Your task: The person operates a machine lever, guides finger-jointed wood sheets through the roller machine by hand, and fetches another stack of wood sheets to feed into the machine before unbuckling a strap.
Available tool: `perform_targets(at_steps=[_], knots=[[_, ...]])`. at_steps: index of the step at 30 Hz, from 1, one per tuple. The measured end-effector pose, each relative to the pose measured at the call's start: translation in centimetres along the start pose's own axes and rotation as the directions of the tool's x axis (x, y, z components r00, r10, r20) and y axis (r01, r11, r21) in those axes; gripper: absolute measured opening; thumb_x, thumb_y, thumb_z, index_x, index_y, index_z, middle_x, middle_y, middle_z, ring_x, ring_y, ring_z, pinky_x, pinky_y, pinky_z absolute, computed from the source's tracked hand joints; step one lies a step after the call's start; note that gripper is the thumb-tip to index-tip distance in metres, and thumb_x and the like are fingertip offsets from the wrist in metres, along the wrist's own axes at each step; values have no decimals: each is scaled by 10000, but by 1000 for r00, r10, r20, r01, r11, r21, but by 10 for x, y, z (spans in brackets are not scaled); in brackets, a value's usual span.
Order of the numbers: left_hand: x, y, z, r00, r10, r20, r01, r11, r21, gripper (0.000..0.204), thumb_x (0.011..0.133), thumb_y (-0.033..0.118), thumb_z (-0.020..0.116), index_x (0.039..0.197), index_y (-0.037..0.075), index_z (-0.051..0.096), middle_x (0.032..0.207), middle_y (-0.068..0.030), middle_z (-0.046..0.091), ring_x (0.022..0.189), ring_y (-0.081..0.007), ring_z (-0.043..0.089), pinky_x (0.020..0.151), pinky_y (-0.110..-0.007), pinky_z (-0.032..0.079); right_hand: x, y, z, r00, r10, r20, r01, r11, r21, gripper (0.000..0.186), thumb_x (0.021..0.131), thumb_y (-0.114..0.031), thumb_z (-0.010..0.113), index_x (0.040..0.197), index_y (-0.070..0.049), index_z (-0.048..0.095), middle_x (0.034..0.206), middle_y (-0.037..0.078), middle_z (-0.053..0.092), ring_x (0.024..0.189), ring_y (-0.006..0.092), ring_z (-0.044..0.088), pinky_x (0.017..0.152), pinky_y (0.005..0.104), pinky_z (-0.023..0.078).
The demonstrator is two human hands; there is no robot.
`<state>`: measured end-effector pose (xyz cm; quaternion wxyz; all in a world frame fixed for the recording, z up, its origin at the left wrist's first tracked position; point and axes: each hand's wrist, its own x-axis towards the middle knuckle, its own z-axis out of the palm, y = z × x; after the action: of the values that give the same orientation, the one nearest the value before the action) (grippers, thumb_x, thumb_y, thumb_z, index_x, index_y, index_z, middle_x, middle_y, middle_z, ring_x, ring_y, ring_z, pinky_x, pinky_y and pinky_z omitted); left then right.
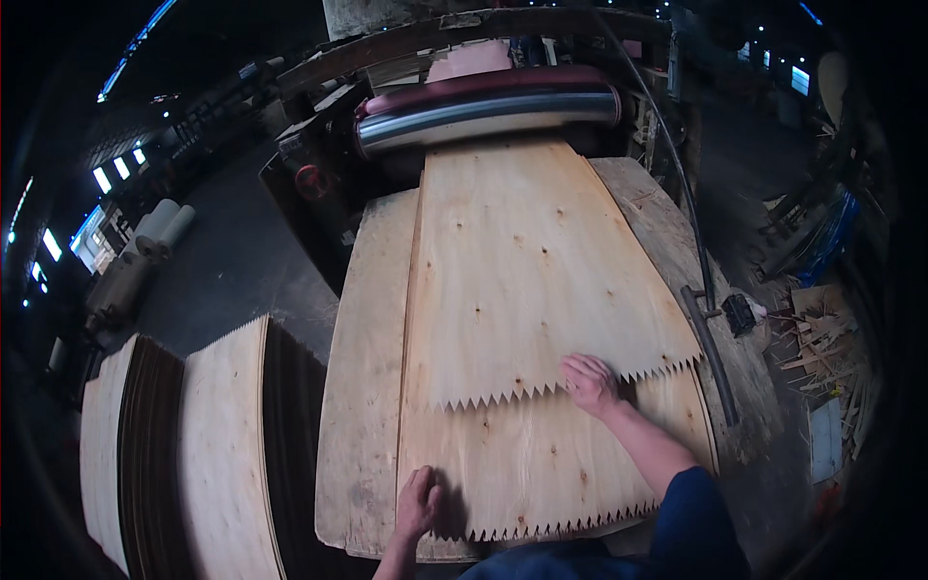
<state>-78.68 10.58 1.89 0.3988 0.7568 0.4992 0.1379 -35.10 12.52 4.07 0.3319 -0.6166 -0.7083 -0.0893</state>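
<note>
A worn wooden table (667, 242) with a rough, scarred top runs from the lower edge up to a machine, where a long polished steel roller (488, 111) lies crosswise under a dull red cover. On the table lies a pale veneer sheet (527, 280), thin and flat with fine grain and small dark knots; its far end meets the roller and its near end is cut in a saw-tooth zigzag. That toothed edge overlaps a second veneer sheet (527, 478) of the same wood, whose near edge is also toothed. Both rest on a wider plain board (362, 387). To the left stands a stack of veneer sheets (217, 445), one edge toothed, dark gaps between the piles. A dark metal bar (710, 353) lies along the table's right edge. The right hand (590, 384) presses flat, fingers spread, on the zigzag seam, its grip holding nothing. The left hand (418, 503) lies flat and open on the nearer sheet's left corner.
</note>
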Motion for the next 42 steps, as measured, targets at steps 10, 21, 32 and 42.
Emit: perform_targets(at_steps=[10,21,32,42], knots=[[-38,5,34,846,-325,-423,464,839,284,816,902,594,481,1487,76,248,1550,-142,250,1441,-308,209,1152,-509,185,-4,11,95,900,324,292,-311,946,-89,437,883,-239,575,1293,-92,546,1417,76,460,1373,249,335,1152,457,199],[-18,32,-1,879,-196,-435,237,971,42,474,858,319,641,1201,11,532,1226,-167,543,1138,-328,509,956,-453,413,-193,-73,-6,910,196,366,-183,981,-69,556,846,-292,608,1311,-8,496,1452,190,399,1387,368,300,1142,529,178],[-63,75,-57,984,-172,53,120,413,-903,225,924,219,631,992,7,658,793,2,647,646,-79,573,572,-242,452,-200,-171,-65,949,57,310,-91,991,96,590,727,-230,720,1256,-28,554,1369,147,489,1309,339,417,1094,522,292],[-22,6,2,962,-240,-134,139,847,-513,491,975,314,521,1333,-20,481,1359,-159,524,1288,-238,470,1039,-412,383,-30,-29,-9,992,15,124,-27,995,95,504,639,-31,676,1141,-66,646,1264,102,592,1220,302,521,1021,434,418]])
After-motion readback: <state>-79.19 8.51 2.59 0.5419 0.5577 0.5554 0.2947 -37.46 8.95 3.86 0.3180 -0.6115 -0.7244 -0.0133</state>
